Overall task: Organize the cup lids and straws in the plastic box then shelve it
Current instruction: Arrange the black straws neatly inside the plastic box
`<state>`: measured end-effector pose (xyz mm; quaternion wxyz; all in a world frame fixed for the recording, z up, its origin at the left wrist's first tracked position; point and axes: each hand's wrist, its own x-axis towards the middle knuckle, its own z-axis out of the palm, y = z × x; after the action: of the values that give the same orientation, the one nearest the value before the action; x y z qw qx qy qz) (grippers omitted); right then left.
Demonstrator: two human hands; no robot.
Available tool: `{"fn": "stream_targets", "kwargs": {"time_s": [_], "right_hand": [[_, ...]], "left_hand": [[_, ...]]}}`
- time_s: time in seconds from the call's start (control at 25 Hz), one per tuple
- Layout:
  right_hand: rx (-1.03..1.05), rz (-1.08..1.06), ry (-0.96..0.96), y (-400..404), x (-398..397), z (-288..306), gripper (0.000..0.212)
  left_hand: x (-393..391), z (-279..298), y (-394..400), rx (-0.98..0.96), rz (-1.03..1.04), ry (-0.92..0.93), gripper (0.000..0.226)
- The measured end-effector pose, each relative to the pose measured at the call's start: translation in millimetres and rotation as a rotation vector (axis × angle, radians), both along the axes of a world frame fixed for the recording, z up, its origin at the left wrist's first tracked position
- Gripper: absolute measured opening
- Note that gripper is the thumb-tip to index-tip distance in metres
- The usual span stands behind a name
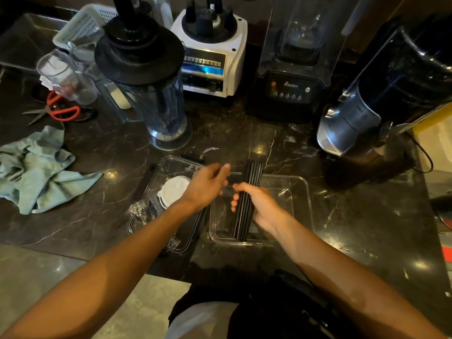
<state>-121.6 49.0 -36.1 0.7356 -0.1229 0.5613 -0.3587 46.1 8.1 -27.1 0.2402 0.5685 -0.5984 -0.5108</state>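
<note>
My right hand (256,204) grips a bundle of black straws (247,204) around its middle, over the clear plastic box (303,192) on the dark marble counter. The bundle's near end reaches the box's front rim and its far end sticks out past the back rim. My left hand (208,184) hovers just left of the straws with fingers loosely extended, holding nothing I can see. To the left lies the box's clear lid (171,165), upside down, with a stack of white cup lids (173,192) and a crumpled clear wrapper (143,211) on it.
Behind stand a blender jar with black lid (146,77), a white blender base (210,55), a black blender in a clear hood (293,69) and a steel machine (381,101). A teal cloth (41,172) and red scissors (58,111) lie left. The counter edge runs near me.
</note>
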Motion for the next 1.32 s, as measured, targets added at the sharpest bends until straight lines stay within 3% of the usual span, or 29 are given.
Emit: {"fn": "stream_targets", "kwargs": {"time_s": [0.16,0.36,0.48,0.64,0.76,0.88,0.96,1.08,1.16,1.32], "right_hand": [[0.001,0.158,0.034,0.8,5.6,1.3,0.016],[0.007,0.185,0.084,1.8,8.1,-5.2,0.034],[-0.039,0.204,0.112,1.6,9.4,-4.4,0.029],[-0.213,0.35,0.422,-2.2,5.6,4.0,0.006],[-0.285,0.714,0.73,-1.6,-21.7,7.6,0.007],[-0.355,1.254,1.087,8.3,-40.8,11.1,0.016],[-0.414,1.483,1.261,15.9,-38.5,5.3,0.024],[-0.416,1.508,1.318,20.7,-30.4,-4.4,0.031],[-0.391,1.475,1.288,20.1,-31.1,-4.5,0.035],[-0.388,1.361,1.149,28.1,-43.2,-0.7,0.052]], "left_hand": [[0.8,-2.2,-0.4,-0.018,-0.001,-0.011,0.032],[0.6,-1.8,1.1,0.009,0.045,0.035,0.027],[0.7,1.5,-1.9,0.039,0.024,0.009,0.024],[2.9,2.4,-0.5,0.008,0.057,0.014,0.021],[4.1,3.3,5.8,-0.161,0.059,-0.07,0.018],[-1.9,8.0,10.1,-0.389,-0.202,-0.217,0.033],[-16.9,11.4,16.4,-0.32,-0.526,-0.362,0.038],[-39.8,4.4,30.3,-0.111,-0.857,-0.575,0.043],[-46.8,-7.1,35.7,-0.042,-0.906,-0.654,0.049],[-50.6,-20.8,36.4,-0.1,-0.88,-0.678,0.051]]}}
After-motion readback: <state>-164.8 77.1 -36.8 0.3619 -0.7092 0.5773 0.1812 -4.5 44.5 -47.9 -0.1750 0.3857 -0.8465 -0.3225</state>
